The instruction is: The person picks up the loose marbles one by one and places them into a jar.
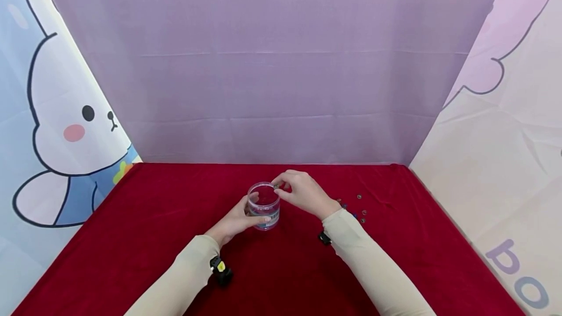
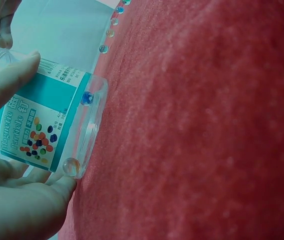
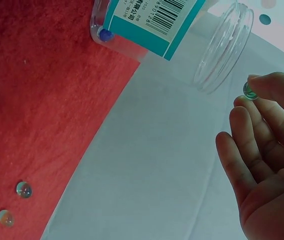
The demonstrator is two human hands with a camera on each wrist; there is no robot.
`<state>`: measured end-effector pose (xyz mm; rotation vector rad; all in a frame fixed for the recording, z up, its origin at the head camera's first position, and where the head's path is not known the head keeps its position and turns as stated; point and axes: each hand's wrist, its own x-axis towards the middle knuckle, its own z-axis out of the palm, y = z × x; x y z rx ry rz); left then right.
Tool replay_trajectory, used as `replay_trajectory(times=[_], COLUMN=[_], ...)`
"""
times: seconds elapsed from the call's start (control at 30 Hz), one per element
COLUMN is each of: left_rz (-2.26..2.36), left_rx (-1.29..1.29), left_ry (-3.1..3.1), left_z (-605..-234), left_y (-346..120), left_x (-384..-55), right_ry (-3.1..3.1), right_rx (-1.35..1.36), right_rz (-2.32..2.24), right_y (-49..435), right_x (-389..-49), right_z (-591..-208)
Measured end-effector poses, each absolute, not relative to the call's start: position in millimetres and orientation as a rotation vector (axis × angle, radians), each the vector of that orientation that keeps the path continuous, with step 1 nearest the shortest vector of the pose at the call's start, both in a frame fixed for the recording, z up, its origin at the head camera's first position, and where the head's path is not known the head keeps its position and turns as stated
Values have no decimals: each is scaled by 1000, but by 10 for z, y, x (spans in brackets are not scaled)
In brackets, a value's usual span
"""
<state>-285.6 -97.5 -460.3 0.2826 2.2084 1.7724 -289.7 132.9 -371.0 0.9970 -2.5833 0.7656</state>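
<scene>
My left hand [image 1: 234,221] grips a clear plastic jar [image 1: 265,204] around its side, thumb across the teal and white label [image 2: 49,92]. The jar's mouth is uncovered. Inside at its base are a blue marble [image 2: 86,98] and a clear marble [image 2: 71,166]. Held at the rim's right side, my right hand [image 1: 305,193] pinches a greenish glass marble [image 3: 249,90] between thumb and index finger. In the right wrist view that marble is just outside the jar's mouth, with the other fingers loosely bent.
Several loose marbles [image 1: 364,212] lie on the red cloth [image 1: 175,208] right of the jar, partly behind the right forearm. A lilac curtain [image 1: 263,62] closes off the back. Printed panels [image 1: 483,169] flank the table. Each wrist wears a small black camera [image 1: 325,238].
</scene>
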Motion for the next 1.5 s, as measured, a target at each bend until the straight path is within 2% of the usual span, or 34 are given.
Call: replay_trajectory(times=[1.5], left_rz=[1771], left_rx=[291], left_ry=[2196], left_z=[-4549], left_y=[-962], left_x=[-2811], right_ry=[-2645], right_rx=[981], right_rz=[727], right_y=[1326], right_x=[-2894], right_z=[-3726])
